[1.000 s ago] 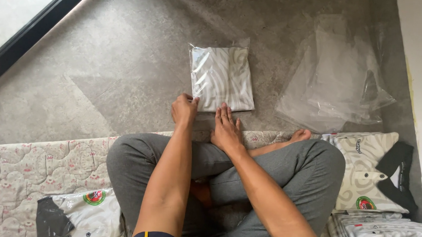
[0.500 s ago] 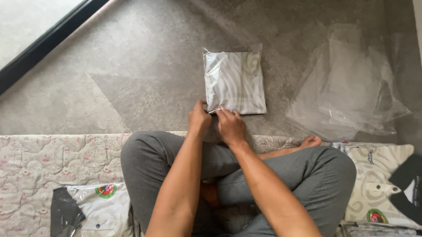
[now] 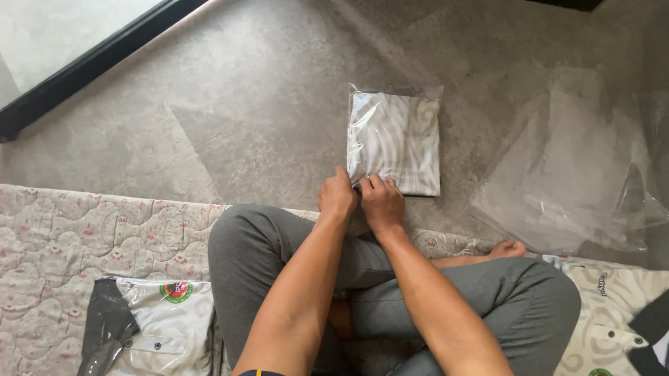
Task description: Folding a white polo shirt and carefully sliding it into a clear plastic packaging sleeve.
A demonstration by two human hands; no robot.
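A folded grey-and-white garment in a clear plastic bag [image 3: 396,135] lies on the grey floor in front of my crossed legs. My left hand [image 3: 338,198] and my right hand [image 3: 382,201] sit side by side at its near left corner, fingers pinched on the bag's edge. Both forearms reach forward over my grey trousers.
A heap of empty clear plastic bags [image 3: 578,175] lies on the floor to the right. I sit on a quilted floral mat [image 3: 70,240]. A bagged folded shirt [image 3: 148,339] lies at my left, another folded shirt [image 3: 624,325] at my right. A dark-framed glass door [image 3: 60,50] is upper left.
Both hands moved forward from the floor near my knees to the bagged garment's near corner and closed on its edge. The camera view shifted slightly.
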